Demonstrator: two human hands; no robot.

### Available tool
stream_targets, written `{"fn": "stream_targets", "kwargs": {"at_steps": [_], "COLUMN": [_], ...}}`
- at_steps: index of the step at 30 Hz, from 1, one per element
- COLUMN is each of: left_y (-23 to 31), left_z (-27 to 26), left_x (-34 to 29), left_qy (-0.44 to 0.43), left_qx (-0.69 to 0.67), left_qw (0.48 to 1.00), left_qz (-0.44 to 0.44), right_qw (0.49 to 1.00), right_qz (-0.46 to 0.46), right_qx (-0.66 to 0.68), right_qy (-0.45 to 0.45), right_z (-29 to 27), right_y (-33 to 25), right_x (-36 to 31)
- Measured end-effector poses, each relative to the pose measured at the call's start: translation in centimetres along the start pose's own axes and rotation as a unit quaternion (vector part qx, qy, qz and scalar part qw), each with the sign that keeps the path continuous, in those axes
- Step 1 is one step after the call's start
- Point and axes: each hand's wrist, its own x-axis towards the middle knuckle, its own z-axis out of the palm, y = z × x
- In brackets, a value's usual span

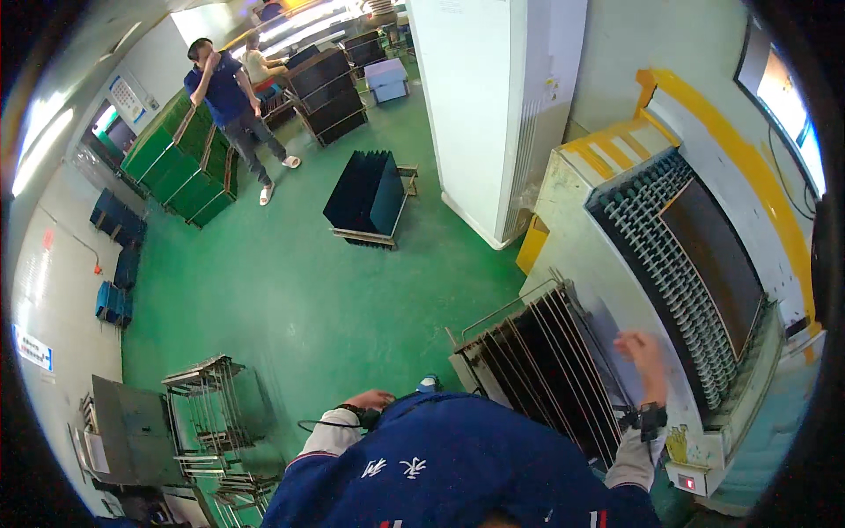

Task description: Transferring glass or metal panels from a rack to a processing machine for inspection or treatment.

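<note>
My right hand [642, 349] is raised between the slotted rack and the roller machine, with its fingers loosely apart and nothing in them. A dark wristband with a cord is on that wrist. Beside it, the wire rack [537, 356] holds several dark panels on edge. On the conveyor rollers [656, 264] of the machine lies a dark flat panel [715, 264] with a light edge, apart from my hand. My left hand [371, 400] is low by my body, a cord at its wrist. Its fingers are partly hidden, and no held thing shows.
A tall white cabinet [471, 106] stands ahead of the machine. Another rack of dark panels [370, 198] is on the green floor. A person [224, 101] stands by green stacked racks [185, 167]. Bare metal racks [207, 396] are at left. A screen [783, 97] hangs right.
</note>
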Motion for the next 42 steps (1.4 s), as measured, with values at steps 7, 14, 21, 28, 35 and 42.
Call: {"fn": "stream_targets", "kwargs": {"at_steps": [7,14,21,28,35,42], "left_y": [0.2,-0.1,0.1,0.2,-0.9,-1.7], "left_z": [-0.5,-2.0,-3.3,-4.8,-5.7,-6.5], "left_x": [0.2,0.8,-0.8,-2.0,-1.7,-1.8], "left_qy": [-0.032,-0.06,-0.06,-0.053,-0.053,-0.096], "left_qx": [0.078,0.048,0.052,0.134,-0.017,0.009], "left_qw": [0.995,0.995,0.994,0.985,0.998,0.99], "left_qz": [0.056,0.068,0.076,0.099,0.013,0.104], "right_qw": [0.98,0.975,0.961,0.964,0.957,0.933], "right_qz": [0.034,0.082,0.029,0.034,0.096,0.184], "right_qx": [-0.196,-0.193,-0.242,-0.244,-0.264,-0.307], "right_qy": [-0.008,0.071,0.132,0.103,0.067,0.044], "right_z": [4.7,5.6,6.4,6.8,5.3,4.4], "right_y": [5.3,8.2,9.2,7.7,11.4,13.0], "right_x": [-2.7,-3.1,-2.7,-3.3,-1.0,-0.3]}}
